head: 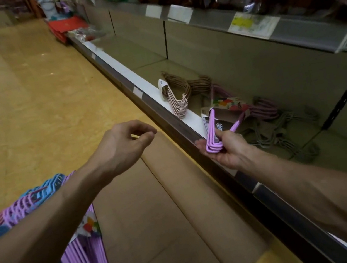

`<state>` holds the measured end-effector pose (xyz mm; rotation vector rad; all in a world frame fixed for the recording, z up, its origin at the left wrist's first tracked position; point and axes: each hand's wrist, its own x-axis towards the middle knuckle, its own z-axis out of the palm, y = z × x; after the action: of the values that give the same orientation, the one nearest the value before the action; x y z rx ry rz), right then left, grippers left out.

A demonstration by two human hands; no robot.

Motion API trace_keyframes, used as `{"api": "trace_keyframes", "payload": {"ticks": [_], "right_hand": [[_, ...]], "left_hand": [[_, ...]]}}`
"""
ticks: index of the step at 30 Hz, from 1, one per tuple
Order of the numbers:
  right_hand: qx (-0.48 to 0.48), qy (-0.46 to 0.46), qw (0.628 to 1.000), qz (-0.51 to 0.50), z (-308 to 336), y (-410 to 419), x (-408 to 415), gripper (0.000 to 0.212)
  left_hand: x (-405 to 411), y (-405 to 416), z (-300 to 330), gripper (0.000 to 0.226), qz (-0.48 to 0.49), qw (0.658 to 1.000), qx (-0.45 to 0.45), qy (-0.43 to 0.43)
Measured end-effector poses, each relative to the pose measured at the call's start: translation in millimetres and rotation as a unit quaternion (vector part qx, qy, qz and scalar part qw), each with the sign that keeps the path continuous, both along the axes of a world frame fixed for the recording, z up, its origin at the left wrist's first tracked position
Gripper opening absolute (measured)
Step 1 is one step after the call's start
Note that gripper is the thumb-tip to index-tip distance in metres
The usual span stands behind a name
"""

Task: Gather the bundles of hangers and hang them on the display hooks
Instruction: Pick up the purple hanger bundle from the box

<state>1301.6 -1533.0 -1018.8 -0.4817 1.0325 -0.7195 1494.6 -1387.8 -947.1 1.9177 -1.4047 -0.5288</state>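
Lilac hanger bundle [212, 134]; pale pink bundle [177, 103].

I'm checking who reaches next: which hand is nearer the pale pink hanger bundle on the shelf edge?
Left, narrowly, as far as one view shows. The left hand hovers empty, down-left of the pale pink hanger bundle; the right hand sits below-right, gripping a purple hanger bundle.

The right hand [228, 147] grips a purple hanger bundle [212, 135] at the shelf [143, 81] edge. The left hand [122, 146] hovers loosely curled, holding nothing.
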Motion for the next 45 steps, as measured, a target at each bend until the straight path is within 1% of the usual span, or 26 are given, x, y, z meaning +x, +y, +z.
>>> {"api": "trace_keyframes", "payload": {"ticks": [6, 9, 12, 16, 20, 23, 26, 30, 34, 39, 42, 45], "right_hand": [[-0.010, 0.028, 1.000, -0.004, -14, 9, -28, 0.026], [-0.017, 0.038, 0.999, 0.000, -25, 16, -47, 0.025], [-0.035, 0.053, 0.998, 0.009, -26, 23, -60, 0.020], [-0.053, 0.059, 0.997, 0.026, -25, 28, -71, 0.019], [-0.067, 0.085, 0.993, 0.046, -21, 26, -83, 0.019], [-0.077, 0.104, 0.991, 0.042, -18, 21, -87, 0.020], [-0.080, 0.100, 0.991, 0.034, -18, 17, -94, 0.019], [-0.094, 0.097, 0.990, 0.052, -19, 18, -110, 0.012], [-0.141, 0.111, 0.978, 0.106, -17, 22, -123, 0.012], [-0.203, 0.133, 0.948, 0.205, -12, 31, -125, 0.013], [-0.216, 0.130, 0.930, 0.269, -8, 39, -115, 0.015], [-0.227, 0.109, 0.911, 0.326, -10, 50, -99, 0.018]], "left_hand": [[-7, -10, -8, 0.013, -0.003, 0.999, 0.012, 0.048], [-9, -16, -9, 0.013, 0.000, 0.996, 0.008, 0.087], [-13, -24, -10, 0.014, 0.004, 0.991, 0.005, 0.130], [-19, -33, -12, 0.018, 0.021, 0.984, 0.003, 0.177], [-27, -40, -16, 0.019, 0.016, 0.982, 0.010, 0.186], [-34, -41, -19, 0.017, 0.007, 0.982, 0.014, 0.189], [-41, -44, -20, 0.017, -0.002, 0.980, 0.018, 0.200], [-51, -50, -20, 0.018, -0.003, 0.974, 0.011, 0.225], [-58, -56, -18, 0.026, 0.014, 0.960, 0.012, 0.281], [-53, -54, -23, 0.038, 0.056, 0.935, 0.022, 0.350], [-40, -51, -23, 0.049, 0.111, 0.908, 0.022, 0.403], [-21, -46, -20, 0.053, 0.188, 0.872, -0.011, 0.452]]}}
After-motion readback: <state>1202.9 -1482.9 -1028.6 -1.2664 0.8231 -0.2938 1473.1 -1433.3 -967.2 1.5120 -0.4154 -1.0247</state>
